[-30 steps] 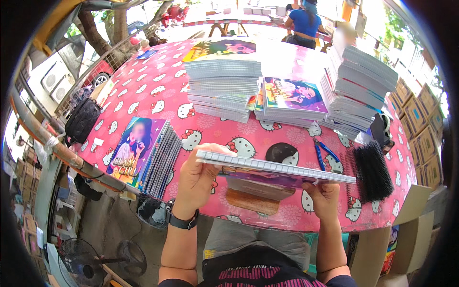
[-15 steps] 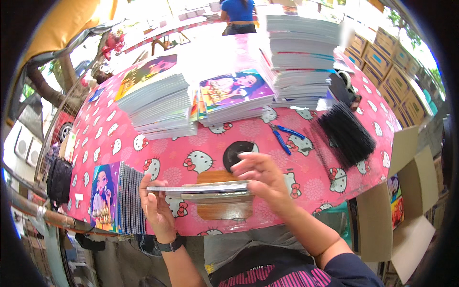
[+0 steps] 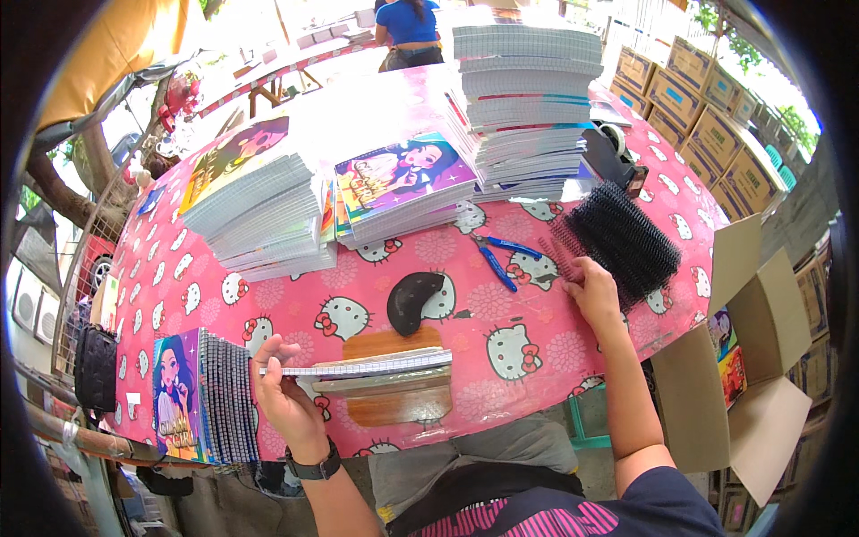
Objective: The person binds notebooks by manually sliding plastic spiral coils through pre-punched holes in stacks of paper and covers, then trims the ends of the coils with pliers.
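Observation:
My left hand (image 3: 291, 407) grips the left end of a thin, unbound notebook (image 3: 385, 362), its page edges facing me. The notebook lies over a wooden board (image 3: 403, 410) with a clear, shiny piece on it. At the right, my right hand (image 3: 593, 294) has its fingers pinched on a loose, thin spiral binding coil (image 3: 558, 253), partly hidden by the hand. Just beyond it lies a thick bundle of black binding coils (image 3: 626, 242). Blue-handled pliers (image 3: 506, 258) rest to the left of that hand. A round black piece (image 3: 413, 302) sits behind the board.
Spiral-bound notebooks (image 3: 210, 394) stand in a row at the left. Stacks of notebooks (image 3: 259, 215) and a taller pile (image 3: 528, 98) fill the far side. An open carton (image 3: 693, 403) stands by the table's right edge. Beyond are stacked cartons (image 3: 716, 143) and a person in blue (image 3: 409, 22).
My right hand has let go of the notebook's right end and moved right to the coils. My left hand still holds the notebook. The whole view has shifted slightly.

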Demonstrator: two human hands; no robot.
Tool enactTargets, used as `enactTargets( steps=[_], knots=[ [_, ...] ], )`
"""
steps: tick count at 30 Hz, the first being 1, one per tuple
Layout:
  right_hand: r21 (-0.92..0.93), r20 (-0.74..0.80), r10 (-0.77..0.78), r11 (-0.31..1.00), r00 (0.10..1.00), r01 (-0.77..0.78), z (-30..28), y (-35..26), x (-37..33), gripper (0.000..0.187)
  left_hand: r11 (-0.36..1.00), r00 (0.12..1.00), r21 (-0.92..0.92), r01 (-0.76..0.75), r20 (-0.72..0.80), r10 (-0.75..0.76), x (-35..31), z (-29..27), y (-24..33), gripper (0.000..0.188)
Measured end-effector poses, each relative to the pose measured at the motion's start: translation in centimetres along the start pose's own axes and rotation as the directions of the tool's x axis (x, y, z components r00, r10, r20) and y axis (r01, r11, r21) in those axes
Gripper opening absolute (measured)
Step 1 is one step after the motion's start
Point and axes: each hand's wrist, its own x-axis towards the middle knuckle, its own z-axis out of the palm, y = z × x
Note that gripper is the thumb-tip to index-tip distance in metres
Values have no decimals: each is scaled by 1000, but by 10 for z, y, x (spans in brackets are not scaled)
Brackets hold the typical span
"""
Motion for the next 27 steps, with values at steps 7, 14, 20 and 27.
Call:
enactTargets(
  steps=[7,14,20,27],
  knots=[
    [52,-42,-59,997,997,61,-19,2,12,31,474,845,721,-506,304,441,-33,27,28,61],
    [475,125,-311,853,942,218,-76,-108,-28,38,188,743,719,-669,650,159,-63,93,20,48],
    [746,418,-645,646,640,164,-76,-142,-44,29,130,689,678,-723,694,208,-62,102,16,26],
    [758,206,-702,555,682,343,-56,-149,-38,27,427,676,563,-708,716,175,-50,96,30,17]
  ],
)
